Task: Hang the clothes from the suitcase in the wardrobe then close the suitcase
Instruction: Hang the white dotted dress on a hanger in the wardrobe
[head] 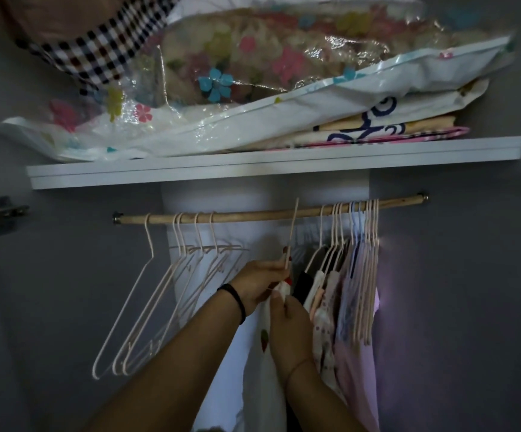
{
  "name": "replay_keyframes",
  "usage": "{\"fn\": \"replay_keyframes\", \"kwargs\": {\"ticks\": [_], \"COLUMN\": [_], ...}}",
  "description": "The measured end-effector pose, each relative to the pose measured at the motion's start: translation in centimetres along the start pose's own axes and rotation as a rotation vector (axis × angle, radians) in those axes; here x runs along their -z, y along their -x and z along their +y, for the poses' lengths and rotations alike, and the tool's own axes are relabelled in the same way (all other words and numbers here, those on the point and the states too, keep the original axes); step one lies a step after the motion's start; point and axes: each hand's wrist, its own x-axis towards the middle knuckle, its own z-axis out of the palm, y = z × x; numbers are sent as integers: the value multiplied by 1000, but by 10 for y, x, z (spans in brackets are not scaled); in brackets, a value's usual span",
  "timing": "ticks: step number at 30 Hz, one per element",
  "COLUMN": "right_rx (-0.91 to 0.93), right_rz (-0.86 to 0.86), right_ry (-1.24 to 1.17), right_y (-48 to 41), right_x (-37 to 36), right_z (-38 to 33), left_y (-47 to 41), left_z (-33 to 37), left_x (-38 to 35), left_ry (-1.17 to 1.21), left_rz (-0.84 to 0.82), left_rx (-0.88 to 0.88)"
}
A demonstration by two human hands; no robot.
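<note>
Wooden rod [268, 213] is the ref: under its left end hang empty hangers [159, 291]. Below rod's mid is the left hand [259, 285], grip pinched tight on the neck of a pale hanger [292, 232] w/ hook tip up at rod level (on the rod or not: can't tell), and just right of it the right hand [287, 319], grip pinching the top of the white red-spotted garment [264, 341], which drops straight down below rod's mid. Under rod's right end: packed row of hung clothes [349, 294].
</note>
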Motion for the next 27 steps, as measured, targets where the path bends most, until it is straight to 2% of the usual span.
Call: {"fn": "replay_keyframes", "kwargs": {"ticks": [4,9,12,19,27], "right_rx": [-39,-39,-22,1,59], "right_rz": [27,104,174,218,204], "right_ry": [96,44,95,103,153], "right_y": [-16,-26,-30,-39,-33], "right_x": [18,39,56,96,109], "right_z": [14,32,42,58,62], "left_y": [-21,-39,-48,-61,-55], "left_z": [-16,-28,-32,-42,-51], "left_x": [-21,-47,-65,-97,-94], "left_ry": [23,44,38,143,101], "left_rz": [-45,-72,-119,-175,-96], "left_rx": [7,19,25,27,-14]}}
